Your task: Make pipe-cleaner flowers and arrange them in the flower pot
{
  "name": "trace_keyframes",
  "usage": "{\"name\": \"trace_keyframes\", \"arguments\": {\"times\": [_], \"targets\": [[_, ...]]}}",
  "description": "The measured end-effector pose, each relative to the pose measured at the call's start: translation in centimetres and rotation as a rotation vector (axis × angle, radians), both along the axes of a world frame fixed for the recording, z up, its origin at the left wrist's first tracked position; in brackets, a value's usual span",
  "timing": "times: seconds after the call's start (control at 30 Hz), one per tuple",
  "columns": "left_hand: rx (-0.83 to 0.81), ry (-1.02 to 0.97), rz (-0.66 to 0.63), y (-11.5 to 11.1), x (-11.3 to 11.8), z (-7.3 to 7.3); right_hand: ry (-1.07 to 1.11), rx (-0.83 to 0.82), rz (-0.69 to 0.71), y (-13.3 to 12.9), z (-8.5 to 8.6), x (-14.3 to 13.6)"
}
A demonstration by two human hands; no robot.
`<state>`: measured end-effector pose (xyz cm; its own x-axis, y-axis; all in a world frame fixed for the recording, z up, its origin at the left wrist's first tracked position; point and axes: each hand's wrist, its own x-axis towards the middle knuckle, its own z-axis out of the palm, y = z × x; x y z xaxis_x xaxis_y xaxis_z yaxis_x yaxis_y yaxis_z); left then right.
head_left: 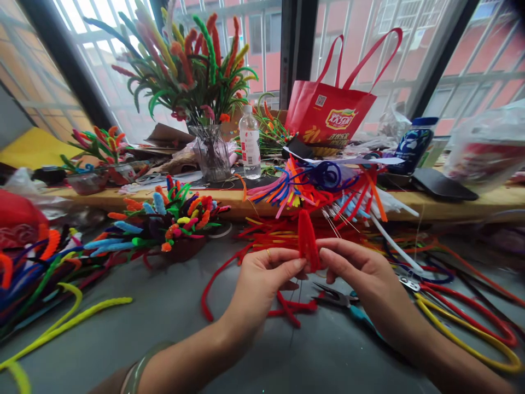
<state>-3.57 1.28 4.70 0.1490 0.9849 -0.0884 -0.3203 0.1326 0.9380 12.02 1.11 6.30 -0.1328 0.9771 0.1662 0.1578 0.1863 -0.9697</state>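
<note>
Between my two hands, a folded red pipe cleaner (307, 241) stands upright above the grey table. My left hand (266, 279) pinches its lower end between thumb and fingers. On the other side, the fingertips of my right hand (361, 273) are closed at the red piece's lower right edge. Thin wire hangs below the fingers. Loose red pipe cleaner pieces (289, 309) lie on the table under my hands. Pliers with teal handles (365, 317) lie partly hidden beneath my right hand.
Scissors with red and yellow handles (471, 350) lie at right. Yellow pipe cleaners (69, 323) and a colourful bundle (164, 219) are at left. On the wooden ledge (266, 205) stand a glass vase (211, 156), a water bottle (249, 145) and a red bag (328, 112).
</note>
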Motion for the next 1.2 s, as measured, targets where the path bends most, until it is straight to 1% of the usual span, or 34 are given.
{"name": "trace_keyframes", "arguments": {"times": [0.1,0.2,0.27,0.4,0.47,0.53,0.6,0.73,0.93,1.07,1.2], "targets": [[0.007,0.028,-0.022,0.0,0.1,-0.2,0.016,-0.068,0.012,0.0,0.0,0.0],[0.024,0.048,-0.024,0.0,0.2,-0.3,0.060,-0.119,0.023,0.3,-0.4,0.1],[0.038,0.062,-0.015,0.1,0.2,-0.4,0.150,-0.153,0.049,0.6,-0.7,0.2],[0.058,0.106,-0.013,0.2,0.2,-0.4,0.381,-0.281,0.161,0.8,-1.1,0.1],[0.064,0.120,-0.011,0.2,0.2,-0.4,0.437,-0.356,0.192,0.8,-1.1,-0.1],[0.068,0.124,-0.010,0.2,0.3,-0.3,0.458,-0.400,0.182,0.8,-1.1,-0.1],[0.069,0.133,-0.013,0.1,0.3,-0.3,0.459,-0.401,0.157,0.9,-1.3,-0.1],[0.080,0.172,-0.014,0.0,0.3,-0.3,0.401,-0.322,0.125,1.0,-1.6,0.0],[0.079,0.187,-0.013,0.1,0.4,-0.1,0.263,-0.235,0.054,0.9,-1.3,0.0],[0.065,0.169,-0.078,0.3,0.2,-0.2,0.251,-0.229,0.076,0.9,-1.4,0.0],[0.011,0.155,-0.144,0.4,0.0,-0.2,0.248,-0.238,0.115,1.0,-1.4,0.1]]}}
